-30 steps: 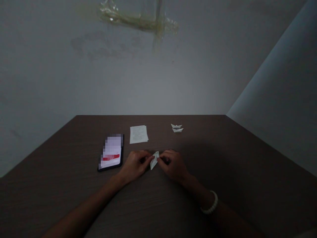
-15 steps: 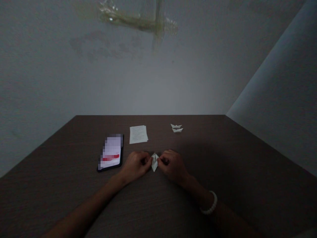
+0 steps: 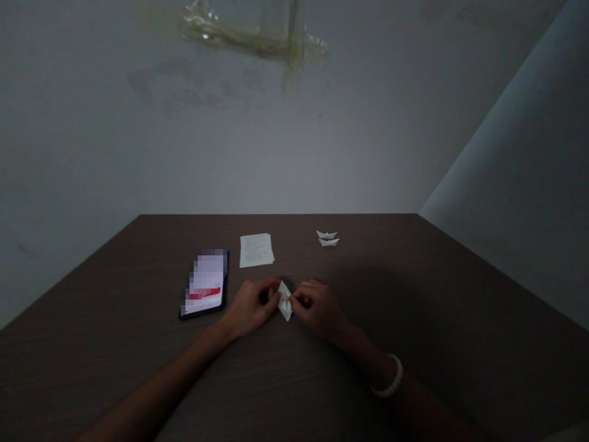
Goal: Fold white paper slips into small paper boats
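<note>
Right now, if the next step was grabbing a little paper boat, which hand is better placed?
Probably the right hand: the paper boats lie beyond it and farther from the left hand. Both pinch the folded paper, though.

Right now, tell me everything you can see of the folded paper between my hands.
The folded paper is small, whitish and creased, with faint darker marks near its middle. It looks like a narrow diamond, one point toward the wall, leaning slightly left, the other toward you. Your left hand and right hand pinch its opposite sides. Whether it touches the table is unclear.
</note>
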`<state>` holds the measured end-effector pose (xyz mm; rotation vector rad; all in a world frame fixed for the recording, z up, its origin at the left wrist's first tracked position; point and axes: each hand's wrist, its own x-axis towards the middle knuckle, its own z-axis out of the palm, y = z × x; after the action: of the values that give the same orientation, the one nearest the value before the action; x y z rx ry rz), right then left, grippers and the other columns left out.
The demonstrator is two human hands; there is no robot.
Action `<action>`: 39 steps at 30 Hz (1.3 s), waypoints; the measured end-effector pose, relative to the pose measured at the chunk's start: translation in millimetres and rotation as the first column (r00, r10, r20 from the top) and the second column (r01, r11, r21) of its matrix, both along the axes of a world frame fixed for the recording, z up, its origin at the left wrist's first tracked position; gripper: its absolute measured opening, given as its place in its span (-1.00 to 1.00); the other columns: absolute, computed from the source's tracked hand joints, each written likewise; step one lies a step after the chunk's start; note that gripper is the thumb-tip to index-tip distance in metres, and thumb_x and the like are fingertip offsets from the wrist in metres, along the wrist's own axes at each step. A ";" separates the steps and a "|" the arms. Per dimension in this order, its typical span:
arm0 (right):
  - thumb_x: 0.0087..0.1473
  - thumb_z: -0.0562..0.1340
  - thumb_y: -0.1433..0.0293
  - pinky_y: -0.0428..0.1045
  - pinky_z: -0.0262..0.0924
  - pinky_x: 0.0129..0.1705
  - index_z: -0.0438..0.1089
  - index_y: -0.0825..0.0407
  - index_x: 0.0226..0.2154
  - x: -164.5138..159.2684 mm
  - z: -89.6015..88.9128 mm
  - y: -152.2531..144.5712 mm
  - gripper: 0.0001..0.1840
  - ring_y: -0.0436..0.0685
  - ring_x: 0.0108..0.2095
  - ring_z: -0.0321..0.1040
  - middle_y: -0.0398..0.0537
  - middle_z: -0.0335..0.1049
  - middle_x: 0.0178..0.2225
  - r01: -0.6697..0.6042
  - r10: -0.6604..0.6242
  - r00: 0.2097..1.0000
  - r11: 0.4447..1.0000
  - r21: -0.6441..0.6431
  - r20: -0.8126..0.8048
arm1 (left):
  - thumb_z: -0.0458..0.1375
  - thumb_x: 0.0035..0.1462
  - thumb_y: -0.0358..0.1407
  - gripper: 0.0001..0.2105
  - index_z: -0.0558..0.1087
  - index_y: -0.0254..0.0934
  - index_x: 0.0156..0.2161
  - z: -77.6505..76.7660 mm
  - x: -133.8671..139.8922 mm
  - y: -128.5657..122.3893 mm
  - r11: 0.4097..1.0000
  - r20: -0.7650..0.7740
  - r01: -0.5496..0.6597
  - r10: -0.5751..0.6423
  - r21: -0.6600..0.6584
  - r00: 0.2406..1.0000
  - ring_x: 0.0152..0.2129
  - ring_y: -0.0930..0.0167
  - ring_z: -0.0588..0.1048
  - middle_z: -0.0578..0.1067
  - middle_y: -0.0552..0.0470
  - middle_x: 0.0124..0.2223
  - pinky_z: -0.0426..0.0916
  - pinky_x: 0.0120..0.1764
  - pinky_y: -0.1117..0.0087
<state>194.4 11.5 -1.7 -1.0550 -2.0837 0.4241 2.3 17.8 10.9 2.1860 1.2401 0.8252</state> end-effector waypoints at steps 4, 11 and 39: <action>0.04 0.22 0.48 -0.10 0.04 -0.37 0.33 0.06 -0.56 0.4 -1.0 0.7 -0.83 -0.02 -0.48 0.21 -0.16 0.31 -0.54 -0.018 0.018 1.000 1.000 0.005 0.002 | -0.01 0.14 -0.35 -0.80 0.46 -0.34 -0.36 2.3 0.2 0.1 0.999 0.006 0.041 -0.041 0.000 0.999 -0.63 0.51 0.32 0.36 0.14 -0.57 0.13 -0.52 0.52; 0.05 0.21 0.48 -0.09 0.04 -0.35 0.33 0.06 -0.56 0.3 -1.9 0.1 -0.82 -0.03 -0.49 0.21 -0.18 0.31 -0.56 -0.050 0.051 0.998 0.998 0.030 -0.023 | -0.03 0.13 -0.36 -0.80 0.42 -0.34 -0.41 5.4 1.4 -0.8 0.999 0.022 0.048 -0.048 -0.008 0.999 -0.65 0.52 0.29 0.32 0.16 -0.60 0.12 -0.54 0.53; 0.08 0.24 0.32 -0.05 0.08 -0.33 0.41 0.04 -0.50 2.8 4.2 -5.0 -0.82 0.00 -0.49 0.22 -0.16 0.38 -0.54 -0.095 0.095 0.995 0.995 0.027 0.008 | 0.02 0.22 -0.27 -0.73 0.50 -0.34 -0.40 -12.0 -3.7 -4.2 0.888 -0.068 -0.143 0.191 0.438 0.979 -0.56 0.42 0.43 0.48 -0.02 -0.50 0.29 -0.42 0.43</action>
<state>197.2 6.4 2.5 -0.9455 -2.1456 0.4382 -1.5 13.6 -1.0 2.5234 1.4248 1.1582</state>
